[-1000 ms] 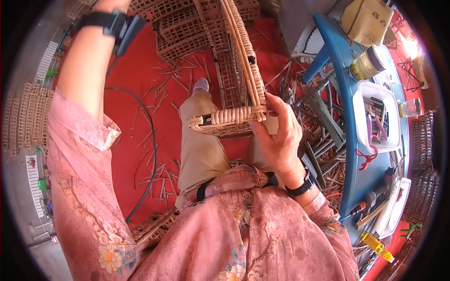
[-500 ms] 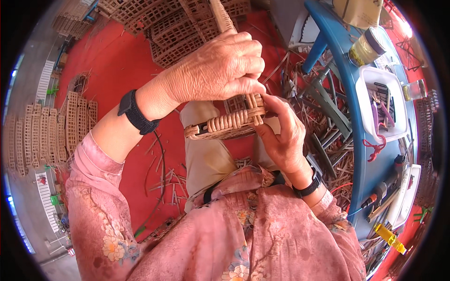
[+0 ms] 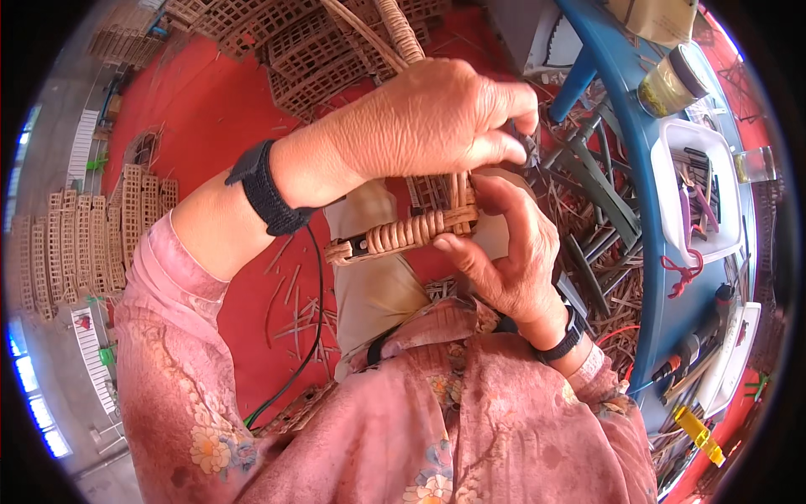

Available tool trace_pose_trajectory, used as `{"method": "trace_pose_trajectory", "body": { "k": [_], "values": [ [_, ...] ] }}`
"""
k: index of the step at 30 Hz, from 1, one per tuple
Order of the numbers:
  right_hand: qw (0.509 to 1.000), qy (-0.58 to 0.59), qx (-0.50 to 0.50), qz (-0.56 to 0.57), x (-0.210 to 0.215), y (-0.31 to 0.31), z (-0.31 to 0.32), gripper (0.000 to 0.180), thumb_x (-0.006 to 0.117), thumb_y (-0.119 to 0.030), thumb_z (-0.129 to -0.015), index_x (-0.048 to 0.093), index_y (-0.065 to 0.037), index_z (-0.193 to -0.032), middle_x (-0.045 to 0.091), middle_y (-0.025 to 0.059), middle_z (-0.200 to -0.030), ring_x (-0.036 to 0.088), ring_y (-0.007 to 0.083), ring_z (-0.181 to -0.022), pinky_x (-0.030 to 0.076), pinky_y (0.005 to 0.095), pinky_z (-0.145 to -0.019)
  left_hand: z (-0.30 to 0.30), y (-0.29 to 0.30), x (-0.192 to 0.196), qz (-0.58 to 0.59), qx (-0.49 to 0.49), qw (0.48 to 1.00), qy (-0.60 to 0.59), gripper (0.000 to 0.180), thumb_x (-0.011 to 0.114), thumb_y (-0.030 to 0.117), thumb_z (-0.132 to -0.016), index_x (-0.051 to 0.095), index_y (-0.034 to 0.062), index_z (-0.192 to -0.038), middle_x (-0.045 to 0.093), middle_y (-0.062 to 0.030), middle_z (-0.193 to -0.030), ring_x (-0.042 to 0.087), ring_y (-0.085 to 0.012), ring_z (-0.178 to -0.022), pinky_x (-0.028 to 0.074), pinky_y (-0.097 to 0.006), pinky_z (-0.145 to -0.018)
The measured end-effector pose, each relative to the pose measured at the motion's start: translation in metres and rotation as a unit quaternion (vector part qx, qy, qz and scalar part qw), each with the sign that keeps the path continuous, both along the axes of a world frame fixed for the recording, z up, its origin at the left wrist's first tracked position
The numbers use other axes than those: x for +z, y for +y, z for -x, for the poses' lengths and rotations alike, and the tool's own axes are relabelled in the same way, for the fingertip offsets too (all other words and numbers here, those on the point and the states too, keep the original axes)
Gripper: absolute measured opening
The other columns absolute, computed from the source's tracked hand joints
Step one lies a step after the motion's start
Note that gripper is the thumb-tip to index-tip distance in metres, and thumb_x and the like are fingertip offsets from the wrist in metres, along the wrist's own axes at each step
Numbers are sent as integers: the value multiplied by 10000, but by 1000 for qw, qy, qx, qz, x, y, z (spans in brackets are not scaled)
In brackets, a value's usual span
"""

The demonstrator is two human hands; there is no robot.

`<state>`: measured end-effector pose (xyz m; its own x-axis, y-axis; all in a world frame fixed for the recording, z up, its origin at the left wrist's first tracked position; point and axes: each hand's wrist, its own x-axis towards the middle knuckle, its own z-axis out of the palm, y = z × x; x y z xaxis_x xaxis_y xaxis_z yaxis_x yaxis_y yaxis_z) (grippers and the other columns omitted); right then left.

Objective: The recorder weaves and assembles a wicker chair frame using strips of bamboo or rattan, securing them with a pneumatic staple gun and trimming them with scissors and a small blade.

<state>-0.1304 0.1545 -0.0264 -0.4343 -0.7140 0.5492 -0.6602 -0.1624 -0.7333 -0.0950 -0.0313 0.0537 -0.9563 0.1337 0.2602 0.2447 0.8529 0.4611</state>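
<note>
The woven frame (image 3: 405,236) is raised above the person's lap, its near bar wound with cane, its left end free and overhanging the tan trousers (image 3: 361,290). The right hand (image 3: 520,260) has its grip closed on the frame's right corner, thumb on the near side, fingers beyond it. The left hand (image 3: 437,118) hovers just past that corner with curled fingers (I cannot tell whether its grip pinches a strand). A wrapped bar (image 3: 399,29) runs away above the left hand, which hides where it leads.

To the left of the frame there is open room over the red floor (image 3: 193,118), crossed by a dark cable (image 3: 321,286) and littered with cut strips (image 3: 294,319). Lattice baskets (image 3: 311,71) bound the space ahead; upright lattice panels (image 3: 92,244) line the far left.

On the right, room is tighter: a dark green stand (image 3: 592,185) lies between the right hand and the curved edge of the blue desk (image 3: 663,336). That desk carries a white tray (image 3: 705,246) of tools near its edge, a lidded jar (image 3: 672,81) and a tan bag (image 3: 655,17).
</note>
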Motion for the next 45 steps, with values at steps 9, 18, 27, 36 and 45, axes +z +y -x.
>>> {"method": "trace_pose_trajectory", "body": {
  "k": [9,18,27,36,45],
  "values": [
    [999,35,7,14,3,-1,6,503,794,-257,-831,565,16,-1185,634,137,-876,611,299,-701,496,385,-655,17,-2,8,165,-80,970,162,225,745,125,-818,626,114,-1008,706,-48,-784,693,-261,-662,552,-350,-575],
    [999,-38,13,19,1,-1,5,422,741,-168,-883,579,33,-1216,646,148,-893,639,285,-734,519,357,-684,19,-13,-10,71,3,993,96,151,705,153,-889,619,113,-1005,635,-99,-664,677,-271,-621,517,-366,-548],
    [888,-457,21,47,-13,25,6,412,563,-224,-1024,514,-2,-1368,662,69,-1110,616,141,-1006,498,278,-848,0,-23,-2,110,91,981,130,127,714,173,-891,644,100,-967,647,-99,-727,670,-246,-640,509,-354,-575],
    [904,-411,-94,-73,-41,124,32,331,637,-88,-966,570,-8,-1281,656,29,-977,598,80,-880,496,246,-753,-80,29,31,-119,257,958,50,64,613,59,-961,619,-3,-975,628,-18,-975,564,-89,-920,461,-242,-865],
    [870,-355,-340,-26,20,227,54,390,673,-89,-932,568,5,-1295,679,56,-971,649,115,-851,524,251,-724,-105,102,-7,-67,356,928,86,189,693,74,-903,616,-2,-1058,571,-91,-1006,579,-216,-884,498,-337,-807]
  ]
}}
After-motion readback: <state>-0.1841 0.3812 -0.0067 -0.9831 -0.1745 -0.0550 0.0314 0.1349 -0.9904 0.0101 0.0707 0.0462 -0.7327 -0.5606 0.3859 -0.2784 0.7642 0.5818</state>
